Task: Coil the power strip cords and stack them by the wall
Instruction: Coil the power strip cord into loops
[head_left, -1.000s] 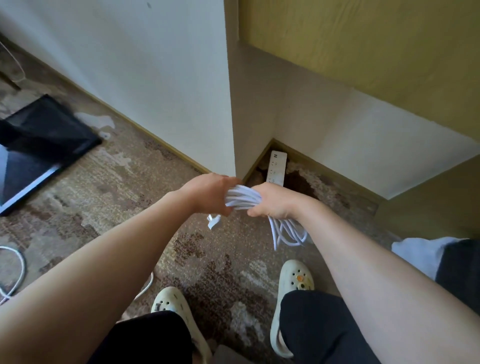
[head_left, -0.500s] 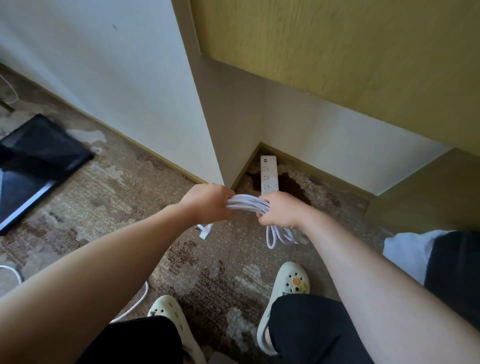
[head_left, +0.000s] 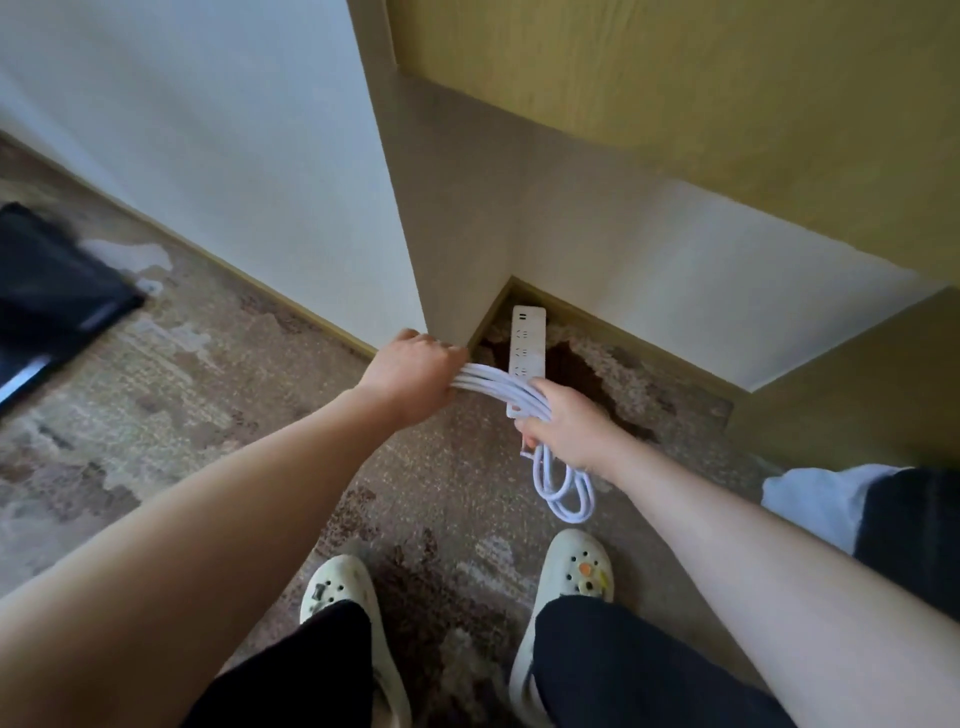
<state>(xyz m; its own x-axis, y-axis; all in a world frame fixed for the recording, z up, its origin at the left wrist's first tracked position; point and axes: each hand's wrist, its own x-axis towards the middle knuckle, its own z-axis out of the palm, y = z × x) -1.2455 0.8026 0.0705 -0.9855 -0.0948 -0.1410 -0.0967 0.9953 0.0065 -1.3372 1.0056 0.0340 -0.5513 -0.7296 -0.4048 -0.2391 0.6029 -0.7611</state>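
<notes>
While both arms reach forward, left hand (head_left: 410, 375) and right hand (head_left: 563, 423) fingers curl around the coiled cord (head_left: 498, 387)

Smooth white plastic power strip (head_left: 529, 343) and glossy cord (head_left: 498, 387) over rough, mottled brown carpet (head_left: 208, 395).

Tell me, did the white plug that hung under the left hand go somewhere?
Yes. It no longer hangs below the left hand, which grips the white cord near the wall corner. Where the plug went cannot be told.
</notes>
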